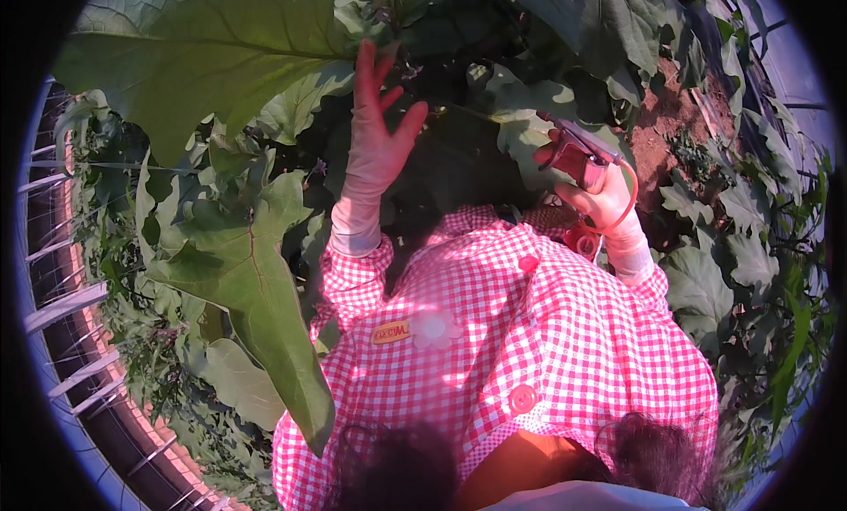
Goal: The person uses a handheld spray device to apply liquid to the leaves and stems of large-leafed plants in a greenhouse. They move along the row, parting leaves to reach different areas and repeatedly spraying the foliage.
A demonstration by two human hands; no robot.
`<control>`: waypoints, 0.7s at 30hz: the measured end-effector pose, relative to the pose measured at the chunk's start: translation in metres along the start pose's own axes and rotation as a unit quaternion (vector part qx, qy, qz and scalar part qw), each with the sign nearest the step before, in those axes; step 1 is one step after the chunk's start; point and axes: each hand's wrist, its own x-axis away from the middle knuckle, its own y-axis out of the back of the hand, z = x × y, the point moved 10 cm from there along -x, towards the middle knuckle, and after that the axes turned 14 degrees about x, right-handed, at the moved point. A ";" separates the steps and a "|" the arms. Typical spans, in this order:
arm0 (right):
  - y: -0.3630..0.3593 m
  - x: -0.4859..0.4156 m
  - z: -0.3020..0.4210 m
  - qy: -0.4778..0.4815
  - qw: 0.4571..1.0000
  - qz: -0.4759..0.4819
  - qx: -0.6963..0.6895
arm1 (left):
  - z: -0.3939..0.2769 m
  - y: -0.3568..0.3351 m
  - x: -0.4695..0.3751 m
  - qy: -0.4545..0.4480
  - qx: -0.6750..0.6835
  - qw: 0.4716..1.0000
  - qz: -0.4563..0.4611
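Observation:
My left hand (pixel 380 124) is raised with its fingers apart and holds nothing. Its fingertips reach the stem end of a large lobed eggplant leaf (pixel 218 47); whether they touch is unclear. Small purple flowers (pixel 411 71) hang just beyond the fingers. In my right hand (pixel 605 200) is a hand tool (pixel 582 150) with a dark upper part and a reddish grip; its exact kind is hard to tell. An orange-red cord (pixel 633 193) loops from the tool past my wrist. A broad green leaf (pixel 562 124) lies behind the tool. Pale sleeves or gloves cover both wrists.
Dense eggplant foliage (pixel 695 286) surrounds me on both sides. A big leaf (pixel 258 259) hangs over my left arm and chest. Bare reddish soil (pixel 662 127) shows at the upper right, beside plastic sheeting (pixel 794 67). Pale bars (pixel 66 306) run along the left rim.

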 end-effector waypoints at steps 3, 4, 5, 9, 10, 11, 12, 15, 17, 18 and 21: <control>0.011 -0.006 -0.001 0.002 0.999 0.025 -0.022 | -0.009 0.000 0.005 0.022 0.018 0.999 -0.039; 0.015 -0.007 0.002 0.010 0.999 0.030 -0.030 | -0.009 0.001 0.008 0.032 0.016 0.998 -0.046; 0.018 -0.009 0.003 0.018 0.998 0.036 -0.037 | -0.011 -0.002 0.010 0.021 0.013 0.998 -0.060; 0.017 -0.018 0.001 0.027 0.994 0.062 -0.088 | -0.004 -0.008 0.022 0.032 0.038 0.989 -0.138; 0.017 -0.023 -0.001 0.033 0.995 0.072 -0.058 | 0.001 -0.009 0.024 0.041 0.052 0.982 -0.178; 0.013 -0.029 -0.005 0.028 0.996 0.073 -0.046 | 0.002 -0.013 0.025 0.032 0.055 0.980 -0.189; 0.006 -0.036 -0.013 0.000 0.994 0.092 -0.050 | 0.004 -0.015 0.024 0.024 0.054 0.975 -0.214; -0.020 -0.054 -0.030 -0.062 0.973 0.119 -0.187 | 0.006 -0.016 0.010 0.015 0.050 0.975 -0.215; -0.045 -0.073 -0.038 -0.096 0.938 0.111 -0.314 | 0.006 -0.005 -0.006 0.024 0.012 0.977 -0.210; -0.057 -0.085 -0.042 -0.115 0.915 0.097 -0.373 | 0.004 0.001 -0.015 0.026 -0.025 0.979 -0.199; -0.087 -0.107 -0.049 -0.129 0.872 0.079 -0.466 | -0.004 0.005 -0.035 -0.005 -0.129 0.982 -0.139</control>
